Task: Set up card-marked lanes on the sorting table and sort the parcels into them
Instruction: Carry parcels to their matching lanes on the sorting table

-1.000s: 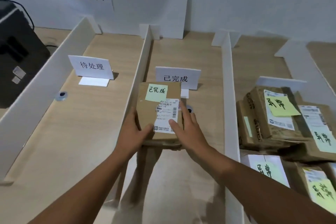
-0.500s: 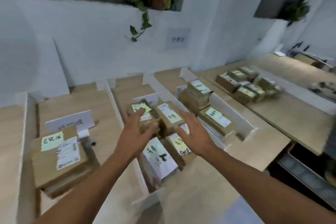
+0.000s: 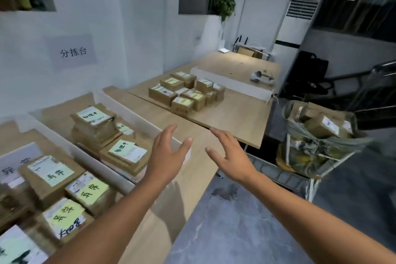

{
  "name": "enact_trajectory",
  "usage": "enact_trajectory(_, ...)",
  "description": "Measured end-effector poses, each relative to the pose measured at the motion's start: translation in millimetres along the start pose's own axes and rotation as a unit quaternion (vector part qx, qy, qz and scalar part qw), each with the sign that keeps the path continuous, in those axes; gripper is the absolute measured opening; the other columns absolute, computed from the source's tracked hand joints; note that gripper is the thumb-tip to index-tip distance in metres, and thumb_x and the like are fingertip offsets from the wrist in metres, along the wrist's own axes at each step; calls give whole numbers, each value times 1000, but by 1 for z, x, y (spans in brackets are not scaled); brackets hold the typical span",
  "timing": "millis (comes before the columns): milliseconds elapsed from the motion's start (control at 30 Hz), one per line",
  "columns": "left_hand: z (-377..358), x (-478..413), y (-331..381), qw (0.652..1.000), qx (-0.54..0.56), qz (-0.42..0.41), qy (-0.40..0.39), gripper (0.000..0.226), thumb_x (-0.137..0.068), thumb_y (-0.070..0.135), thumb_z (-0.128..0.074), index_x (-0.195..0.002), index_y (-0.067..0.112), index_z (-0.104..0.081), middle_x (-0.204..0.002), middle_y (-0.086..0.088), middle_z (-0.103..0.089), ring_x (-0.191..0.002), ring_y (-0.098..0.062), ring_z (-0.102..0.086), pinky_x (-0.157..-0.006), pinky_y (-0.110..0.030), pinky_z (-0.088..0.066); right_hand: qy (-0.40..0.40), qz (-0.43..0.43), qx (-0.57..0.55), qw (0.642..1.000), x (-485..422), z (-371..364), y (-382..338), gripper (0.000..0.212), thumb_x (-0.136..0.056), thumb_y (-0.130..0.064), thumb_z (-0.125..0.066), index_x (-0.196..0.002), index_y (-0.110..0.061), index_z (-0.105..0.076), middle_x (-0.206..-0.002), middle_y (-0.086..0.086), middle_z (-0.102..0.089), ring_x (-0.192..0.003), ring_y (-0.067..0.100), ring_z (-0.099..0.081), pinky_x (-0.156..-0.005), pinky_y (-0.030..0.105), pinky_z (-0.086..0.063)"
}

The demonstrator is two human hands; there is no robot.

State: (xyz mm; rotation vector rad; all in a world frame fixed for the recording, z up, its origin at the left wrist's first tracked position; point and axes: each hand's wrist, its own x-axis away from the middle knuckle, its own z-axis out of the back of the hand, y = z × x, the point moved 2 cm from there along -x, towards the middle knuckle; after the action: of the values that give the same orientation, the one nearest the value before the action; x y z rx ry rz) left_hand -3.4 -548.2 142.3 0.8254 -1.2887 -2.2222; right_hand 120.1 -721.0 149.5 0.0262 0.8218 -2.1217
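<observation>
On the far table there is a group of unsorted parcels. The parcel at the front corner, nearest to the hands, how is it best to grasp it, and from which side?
Grip the front corner parcel by its two bare side walls, coming from above and the near edge. Both the left hand and right hand are open and empty. Its near faces are free, while neighbouring parcels crowd its back.

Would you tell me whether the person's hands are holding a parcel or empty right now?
Empty. The left hand and right hand are both open with fingers spread, in the air, touching no parcel.
</observation>
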Motion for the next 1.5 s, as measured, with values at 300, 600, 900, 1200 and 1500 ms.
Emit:
enact_trajectory(300, -109, -128, 2, 999, -20, 34, 12, 64, -91, 63, -58, -147, 38, -42, -154, 10, -40, -140, -8, -38, -105, -26, -29, -17, 14, -40, 999, -115, 32, 122, 68, -97, -67, -45, -155, -34, -35, -151, -12, -41, -141, 5, -38, -116, 30, -34)
enact_trajectory(600, -188, -300, -88, 990, 3, 122, 65, 66, -91, 64, -58, -147, 33, -44, -153, 8, -44, -139, -13, -42, -102, -27, -31, -114, -11, -73, 991, -292, -35, 230, 64, -101, -56, -50, -158, -32, -32, -154, -10, -39, -140, 0, -35, -111, 17, -27)
enact_trajectory(900, -230, -421, -174, 964, -44, 231, 121, 70, -92, 66, -56, -149, 27, -41, -156, 5, -43, -141, -15, -42, -104, -26, -30, -204, -6, -89, 975, -482, -112, 301, 61, -101, -49, -55, -156, -31, -34, -157, -5, -41, -141, 8, -39, -108, 22, -31)
enact_trajectory(1200, -308, -507, -262, 906, -74, 368, 195, 75, -89, 70, -57, -150, 30, -39, -159, 4, -40, -140, -19, -45, -105, -38, -41, -299, -1, -134, 945, -608, -196, 377, 59, -102, -38, -58, -156, -34, -33, -154, -9, -43, -138, 13, -45, -111, 42, -47)
enact_trajectory(1500, -343, -565, -297, 860, -52, 449, 236, 71, -94, 55, -63, -152, 22, -38, -157, -1, -43, -135, -19, -49, -94, -26, -40, -358, 44, -19, 933, -680, -257, 402, 67, -98, -46, -59, -154, -38, -25, -141, 1, -45, -126, 20, -51, -101, 46, -52)
